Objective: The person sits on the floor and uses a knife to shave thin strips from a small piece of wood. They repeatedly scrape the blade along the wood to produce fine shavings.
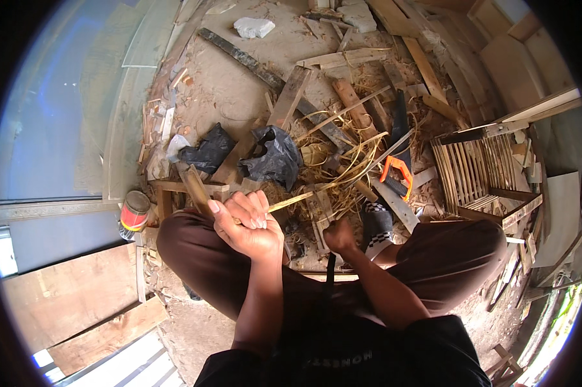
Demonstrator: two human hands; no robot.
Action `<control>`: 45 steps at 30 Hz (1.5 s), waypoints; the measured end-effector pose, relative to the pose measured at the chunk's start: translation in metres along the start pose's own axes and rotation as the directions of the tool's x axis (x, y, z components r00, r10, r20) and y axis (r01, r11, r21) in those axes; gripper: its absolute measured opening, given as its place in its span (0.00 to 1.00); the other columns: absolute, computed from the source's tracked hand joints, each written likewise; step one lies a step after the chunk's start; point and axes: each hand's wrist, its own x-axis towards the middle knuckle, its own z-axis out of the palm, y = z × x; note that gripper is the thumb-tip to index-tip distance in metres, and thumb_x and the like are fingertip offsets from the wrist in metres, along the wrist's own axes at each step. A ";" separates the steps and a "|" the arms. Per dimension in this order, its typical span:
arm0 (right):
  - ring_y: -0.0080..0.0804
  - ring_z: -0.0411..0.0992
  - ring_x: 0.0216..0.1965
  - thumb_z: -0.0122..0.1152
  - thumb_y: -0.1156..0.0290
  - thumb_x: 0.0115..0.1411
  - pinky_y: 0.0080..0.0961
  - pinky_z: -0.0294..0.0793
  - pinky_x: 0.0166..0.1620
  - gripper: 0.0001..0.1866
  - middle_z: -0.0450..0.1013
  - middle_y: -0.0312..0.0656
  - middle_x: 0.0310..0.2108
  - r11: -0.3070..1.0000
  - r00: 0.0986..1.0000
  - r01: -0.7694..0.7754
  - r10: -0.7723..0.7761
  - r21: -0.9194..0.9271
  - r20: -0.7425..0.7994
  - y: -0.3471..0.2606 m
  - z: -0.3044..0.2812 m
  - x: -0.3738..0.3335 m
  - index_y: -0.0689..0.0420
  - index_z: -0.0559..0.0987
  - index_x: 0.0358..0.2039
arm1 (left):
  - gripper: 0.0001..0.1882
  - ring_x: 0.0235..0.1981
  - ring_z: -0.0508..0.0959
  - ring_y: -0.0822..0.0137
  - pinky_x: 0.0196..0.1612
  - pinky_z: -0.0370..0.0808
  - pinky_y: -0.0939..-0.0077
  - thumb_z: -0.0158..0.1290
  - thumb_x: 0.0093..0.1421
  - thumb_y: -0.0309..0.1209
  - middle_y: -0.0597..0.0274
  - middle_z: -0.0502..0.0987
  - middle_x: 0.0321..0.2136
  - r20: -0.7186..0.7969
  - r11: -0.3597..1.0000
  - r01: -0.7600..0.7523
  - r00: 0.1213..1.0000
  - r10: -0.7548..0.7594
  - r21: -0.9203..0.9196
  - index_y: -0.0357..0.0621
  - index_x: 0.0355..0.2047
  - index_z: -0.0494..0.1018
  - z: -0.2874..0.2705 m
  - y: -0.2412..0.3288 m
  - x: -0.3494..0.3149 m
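- At right, we see a slatted wooden frame [478, 169].
- A long yellowish strip [291, 202] slants from our left hand [247, 222], closed around it, toward far right, passing beyond our right hand [340, 235].
- A crumpled black bag [271, 158] lies farther off, contents hidden.
- Our right hand is a fist; we cannot tell its hold.
- Left, a red-and-yellow can [134, 215], contents unseen.

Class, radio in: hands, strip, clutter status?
Left hand closed on strip. Right hand fisted, contents unclear. Strip slants away rightward. Shavings, saw beyond hands.
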 end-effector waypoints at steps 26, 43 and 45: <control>0.34 0.73 0.27 0.55 0.78 0.52 0.35 0.73 0.33 0.05 0.73 0.51 0.21 0.961 0.976 -0.159 0.188 -0.226 0.112 0.070 0.012 0.017 0.66 0.77 0.29 | 0.31 0.11 0.48 0.77 0.20 0.50 0.81 0.36 0.75 0.47 0.71 0.52 0.10 0.075 1.000 -0.010 0.997 0.011 -0.003 0.54 0.12 0.52 -0.003 0.000 -0.007; 0.44 0.76 0.24 0.55 0.72 0.51 0.45 0.73 0.29 0.10 0.74 0.53 0.18 0.989 0.991 0.053 -0.036 -0.135 0.129 0.085 0.026 0.013 0.67 0.76 0.22 | 0.32 0.10 0.48 0.76 0.20 0.50 0.80 0.36 0.75 0.47 0.71 0.52 0.08 0.026 0.999 -0.018 0.999 0.018 -0.032 0.54 0.11 0.52 -0.012 0.002 -0.009; 0.44 0.77 0.24 0.54 0.72 0.52 0.42 0.72 0.27 0.10 0.73 0.55 0.18 0.988 0.994 0.103 -0.105 -0.115 -0.009 0.086 0.035 0.009 0.67 0.76 0.22 | 0.32 0.10 0.48 0.76 0.20 0.50 0.80 0.35 0.75 0.48 0.71 0.52 0.09 0.055 0.999 -0.024 0.998 0.026 -0.036 0.53 0.11 0.52 -0.008 0.000 -0.010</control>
